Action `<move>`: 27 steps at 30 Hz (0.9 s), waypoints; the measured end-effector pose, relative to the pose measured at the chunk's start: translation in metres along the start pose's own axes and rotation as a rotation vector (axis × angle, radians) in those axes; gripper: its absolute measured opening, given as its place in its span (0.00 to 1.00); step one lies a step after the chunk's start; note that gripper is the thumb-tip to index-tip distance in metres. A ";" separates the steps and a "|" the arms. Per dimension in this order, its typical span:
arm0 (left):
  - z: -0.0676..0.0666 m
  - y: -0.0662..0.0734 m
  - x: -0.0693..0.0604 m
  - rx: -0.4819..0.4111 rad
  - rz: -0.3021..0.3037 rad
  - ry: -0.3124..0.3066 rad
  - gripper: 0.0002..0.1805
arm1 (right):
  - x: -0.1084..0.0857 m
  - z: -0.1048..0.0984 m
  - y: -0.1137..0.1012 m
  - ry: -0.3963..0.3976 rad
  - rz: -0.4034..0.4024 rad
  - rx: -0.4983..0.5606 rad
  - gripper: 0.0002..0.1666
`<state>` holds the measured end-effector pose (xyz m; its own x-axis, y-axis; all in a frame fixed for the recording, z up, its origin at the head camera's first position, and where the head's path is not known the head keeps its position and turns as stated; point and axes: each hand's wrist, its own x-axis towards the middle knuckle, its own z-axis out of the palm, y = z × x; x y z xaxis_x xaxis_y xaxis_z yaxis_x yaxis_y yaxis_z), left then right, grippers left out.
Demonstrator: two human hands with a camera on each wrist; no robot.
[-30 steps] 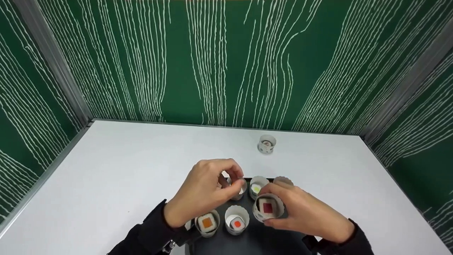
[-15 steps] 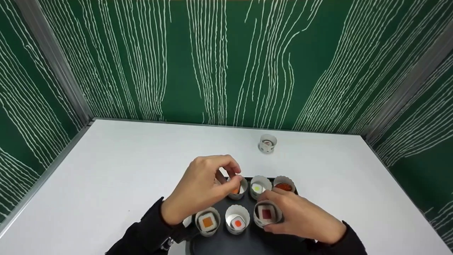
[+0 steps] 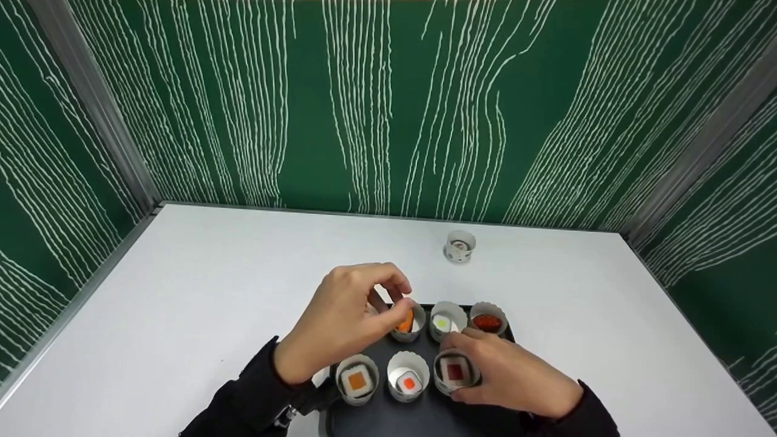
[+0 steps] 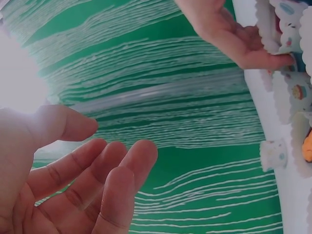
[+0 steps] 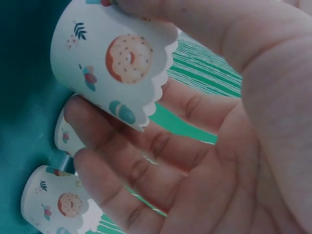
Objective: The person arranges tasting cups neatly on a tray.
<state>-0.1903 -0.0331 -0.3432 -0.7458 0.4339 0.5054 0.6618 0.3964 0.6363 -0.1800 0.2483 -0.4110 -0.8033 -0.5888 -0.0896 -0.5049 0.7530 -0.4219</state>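
My right hand (image 3: 507, 373) grips a white paper cup (image 5: 97, 61) by its sides, at the right end of the front row on a dark tray (image 3: 394, 420). Inside that cup lies a sushi roll (image 3: 454, 369) with a dark red square centre. In the right wrist view, the thumb and fingers straddle the printed wall. Over the left side of the tray hovers my left hand (image 3: 343, 312), its fingers loosely bent and empty, as the left wrist view confirms. It partly covers a cup with an orange piece (image 3: 405, 321).
Front row: a cup with an orange-centred roll (image 3: 356, 380) and one with a red-centred roll (image 3: 408, 382). Back row: a cup with a yellow-green-centred roll (image 3: 443, 323) and one with red roe (image 3: 487, 321). Another cup (image 3: 459, 247) stands farther back on the white table (image 3: 243, 267).
My right hand has lowered the cup and shifted it slightly left, into line with the front row. The roe cup has come into view. My left hand has drawn back slightly left.
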 end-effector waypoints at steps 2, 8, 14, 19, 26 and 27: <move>0.000 0.000 0.000 -0.003 -0.002 0.001 0.02 | 0.000 0.001 0.000 -0.002 0.003 -0.001 0.34; -0.001 0.001 0.000 -0.004 -0.008 -0.002 0.03 | 0.001 0.002 0.002 0.001 -0.004 0.006 0.34; -0.001 0.001 0.000 0.004 -0.010 -0.004 0.02 | 0.000 0.005 0.002 0.037 -0.032 -0.036 0.31; -0.002 0.001 0.000 0.001 -0.012 -0.009 0.02 | 0.000 0.006 0.003 0.043 -0.034 -0.037 0.31; -0.002 0.001 0.000 0.000 -0.010 -0.012 0.02 | 0.002 0.006 0.004 0.026 -0.028 -0.027 0.32; -0.002 0.000 0.000 0.001 -0.010 -0.013 0.03 | 0.002 0.005 0.004 0.024 -0.025 -0.025 0.32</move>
<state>-0.1903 -0.0346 -0.3415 -0.7513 0.4402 0.4916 0.6544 0.4012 0.6409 -0.1821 0.2489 -0.4180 -0.7977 -0.6003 -0.0573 -0.5322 0.7456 -0.4011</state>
